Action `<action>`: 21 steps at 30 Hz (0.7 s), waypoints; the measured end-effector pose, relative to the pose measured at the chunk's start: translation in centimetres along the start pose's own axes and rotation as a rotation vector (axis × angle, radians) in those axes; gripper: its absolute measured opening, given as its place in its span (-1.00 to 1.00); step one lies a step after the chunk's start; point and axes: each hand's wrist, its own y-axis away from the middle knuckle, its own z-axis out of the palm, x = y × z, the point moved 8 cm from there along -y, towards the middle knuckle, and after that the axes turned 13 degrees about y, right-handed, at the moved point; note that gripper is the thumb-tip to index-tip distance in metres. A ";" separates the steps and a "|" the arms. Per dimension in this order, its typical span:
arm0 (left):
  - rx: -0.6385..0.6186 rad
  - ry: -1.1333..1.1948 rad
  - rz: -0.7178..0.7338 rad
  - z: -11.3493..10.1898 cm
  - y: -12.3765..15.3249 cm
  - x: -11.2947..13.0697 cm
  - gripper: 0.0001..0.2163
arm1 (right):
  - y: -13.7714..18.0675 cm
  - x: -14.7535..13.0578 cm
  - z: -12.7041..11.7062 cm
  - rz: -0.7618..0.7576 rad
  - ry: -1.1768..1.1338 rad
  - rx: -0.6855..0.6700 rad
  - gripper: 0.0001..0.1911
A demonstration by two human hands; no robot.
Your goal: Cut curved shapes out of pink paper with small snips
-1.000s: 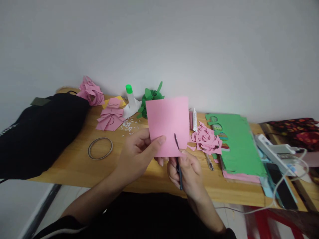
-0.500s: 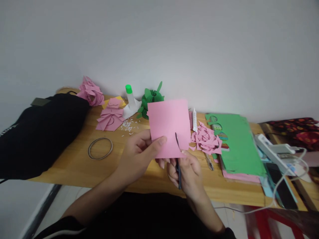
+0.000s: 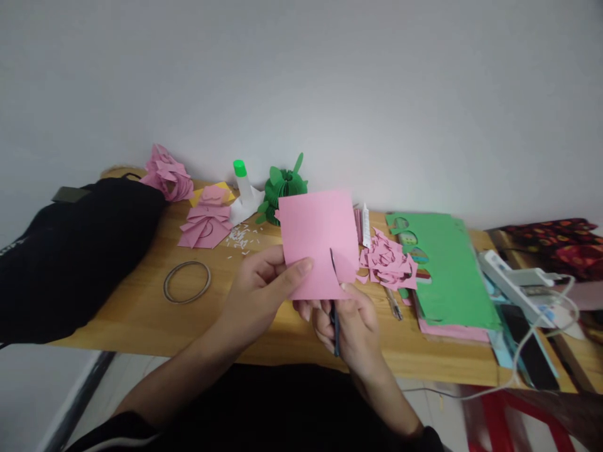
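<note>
My left hand [image 3: 261, 289] pinches a square of pink paper [image 3: 318, 226] at its lower left, thumb on the near face and fingers behind. The paper is held up above the table. In my right hand [image 3: 358, 323] is a pair of scissors [image 3: 336, 333] with dark handles. One thin blade lies across the front of the paper near its lower right; the other blade is hidden. My right fingers are wrapped round the handles, close under the paper's bottom edge.
Pink paper scraps [image 3: 389, 260] and a green paper stack [image 3: 452, 270] lie right, beside a power strip [image 3: 518, 285] and a phone [image 3: 527, 348]. Behind the paper stands a green paper ornament [image 3: 285, 188]. To the left are a glue stick [image 3: 242, 179], a ring [image 3: 164, 292] and a black bag [image 3: 94, 251].
The view has shifted slightly, so the table things appear a little further left. Both hands keep their hold on the paper and scissors, with barely any visible movement.
</note>
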 end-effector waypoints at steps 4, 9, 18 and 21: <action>0.032 0.028 0.066 -0.9 -0.4 0.4 -0.87 | 0.5 0.3 -0.2 0.042 0.062 -0.054 -0.54; 0.162 0.009 0.114 -2.9 -1.0 1.2 -0.91 | 2.3 0.8 -1.1 0.125 0.056 -0.186 -0.53; 0.108 -0.093 0.080 -2.5 -1.1 1.1 -0.89 | 2.7 -0.5 -2.3 0.147 -0.075 -0.178 -0.52; 0.086 -0.099 0.064 -2.2 -1.0 1.1 -0.88 | 2.4 -0.5 -2.0 0.160 -0.056 -0.207 -0.52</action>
